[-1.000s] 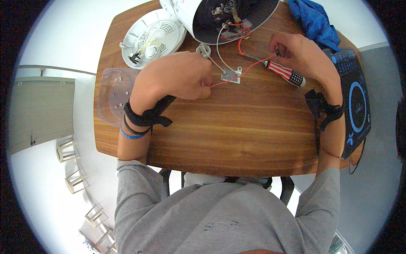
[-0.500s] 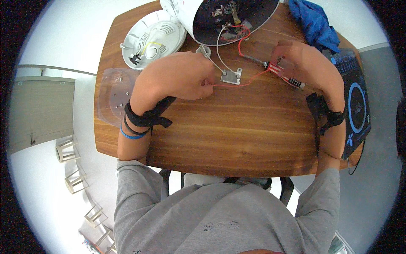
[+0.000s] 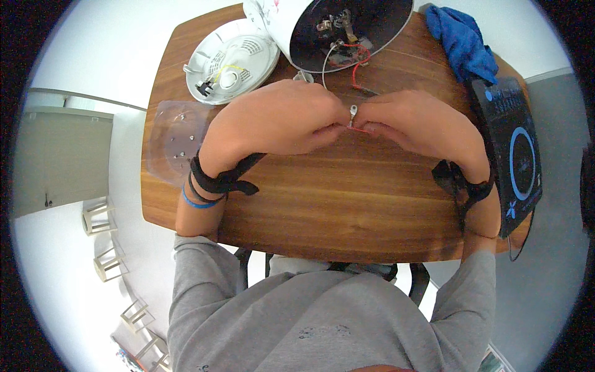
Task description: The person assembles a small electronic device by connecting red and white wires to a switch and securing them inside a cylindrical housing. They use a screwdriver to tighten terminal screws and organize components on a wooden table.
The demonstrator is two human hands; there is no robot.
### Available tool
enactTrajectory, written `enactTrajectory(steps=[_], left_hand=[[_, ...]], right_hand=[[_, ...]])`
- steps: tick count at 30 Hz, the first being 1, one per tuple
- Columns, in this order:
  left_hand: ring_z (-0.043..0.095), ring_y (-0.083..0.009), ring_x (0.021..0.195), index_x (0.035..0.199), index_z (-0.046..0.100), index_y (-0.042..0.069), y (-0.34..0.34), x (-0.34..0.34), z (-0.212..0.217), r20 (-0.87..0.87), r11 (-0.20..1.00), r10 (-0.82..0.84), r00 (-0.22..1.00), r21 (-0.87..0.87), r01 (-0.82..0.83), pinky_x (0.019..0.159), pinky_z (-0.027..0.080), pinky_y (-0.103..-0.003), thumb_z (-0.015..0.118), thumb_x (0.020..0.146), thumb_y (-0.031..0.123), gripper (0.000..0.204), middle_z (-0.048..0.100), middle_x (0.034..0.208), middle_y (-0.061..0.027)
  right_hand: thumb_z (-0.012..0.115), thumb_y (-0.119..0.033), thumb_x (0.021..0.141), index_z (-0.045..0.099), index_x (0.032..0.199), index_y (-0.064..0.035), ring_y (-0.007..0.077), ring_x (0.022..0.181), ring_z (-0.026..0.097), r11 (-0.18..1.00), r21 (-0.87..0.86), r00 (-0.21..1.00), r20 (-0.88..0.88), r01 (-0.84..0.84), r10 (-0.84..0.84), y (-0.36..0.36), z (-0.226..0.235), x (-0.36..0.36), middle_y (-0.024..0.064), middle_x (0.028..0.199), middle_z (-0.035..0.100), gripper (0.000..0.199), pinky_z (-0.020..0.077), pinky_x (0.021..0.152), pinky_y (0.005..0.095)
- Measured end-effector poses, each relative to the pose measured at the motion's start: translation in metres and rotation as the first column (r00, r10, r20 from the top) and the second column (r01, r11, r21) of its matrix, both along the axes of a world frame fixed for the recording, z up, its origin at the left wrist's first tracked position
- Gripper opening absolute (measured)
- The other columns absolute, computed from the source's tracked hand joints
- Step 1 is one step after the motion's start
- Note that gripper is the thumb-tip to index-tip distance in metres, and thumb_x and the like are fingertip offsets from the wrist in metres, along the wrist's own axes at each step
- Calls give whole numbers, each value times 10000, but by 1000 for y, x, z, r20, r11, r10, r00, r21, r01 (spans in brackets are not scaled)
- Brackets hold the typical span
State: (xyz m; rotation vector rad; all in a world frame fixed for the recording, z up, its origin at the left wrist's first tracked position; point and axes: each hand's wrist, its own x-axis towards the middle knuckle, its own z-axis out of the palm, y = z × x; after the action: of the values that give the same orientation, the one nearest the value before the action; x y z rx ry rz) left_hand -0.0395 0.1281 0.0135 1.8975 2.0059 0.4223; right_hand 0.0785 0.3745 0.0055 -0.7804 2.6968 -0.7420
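Observation:
My left hand and my right hand meet over the middle of the table. Both are closed, fingertips pinching a thin red wire that shows between them. A small metal plate shows just above the wire, between my fingers; the rest of it is hidden. Beyond my hands lies a white cylindrical appliance housing on its side, its dark open end towards me. A white lead and a red lead come out of it. The red-handled screwdriver seen earlier is hidden now.
A white round cover with a yellow wire lies at the back left. A clear plastic tray with several screws is beside my left arm. To the right stand a black induction cooker and a blue cloth.
My right hand has moved left to meet my left hand, which shifted slightly right. Both now pinch the red wire close together. The screwdriver near my right hand has dropped out of sight.

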Motion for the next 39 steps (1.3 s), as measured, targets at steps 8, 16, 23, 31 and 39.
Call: enactTrajectory(steps=[8,16,23,31,39], left_hand=[[715,-466,938,1028,737,37,-1,4,6,2,999,32,999,-6,-32,825,576,-545,625,1039,236,229,740,937,-222],[726,-460,944,1087,735,59,-1,18,6,-45,994,39,998,-97,-44,838,588,-548,628,1045,224,201,746,939,-212],[723,-455,1019,1114,729,39,-11,20,3,-4,997,63,998,40,-63,880,581,-554,621,1059,230,226,743,1070,-220],[707,-414,1081,1070,738,28,-56,-28,21,-252,912,372,893,-81,-402,934,568,-492,657,1060,244,231,725,1129,-171],[676,-434,1250,1292,698,87,-96,-68,-10,-489,766,593,639,101,-634,1078,541,-510,632,1079,295,305,695,1341,-207]], right_hand=[[673,-177,1043,710,1274,-104,400,1007,737,998,6,990,121,-70,69,6,-1,3,166,1104,770,246,571,882,494],[645,-187,1044,742,1239,-119,440,1041,739,999,37,997,81,-15,12,10,0,-2,185,1101,783,229,591,893,525],[658,-160,1019,770,1180,-115,433,961,730,987,161,1000,22,18,-22,7,8,3,175,1041,778,201,588,828,519],[632,-166,1002,760,1125,-110,421,988,743,984,174,999,-16,37,-35,4,4,5,159,1071,783,186,598,865,536],[641,-123,987,742,1137,-85,397,1017,737,974,216,995,63,61,-77,1,-1,2,149,1093,779,185,592,880,497]])
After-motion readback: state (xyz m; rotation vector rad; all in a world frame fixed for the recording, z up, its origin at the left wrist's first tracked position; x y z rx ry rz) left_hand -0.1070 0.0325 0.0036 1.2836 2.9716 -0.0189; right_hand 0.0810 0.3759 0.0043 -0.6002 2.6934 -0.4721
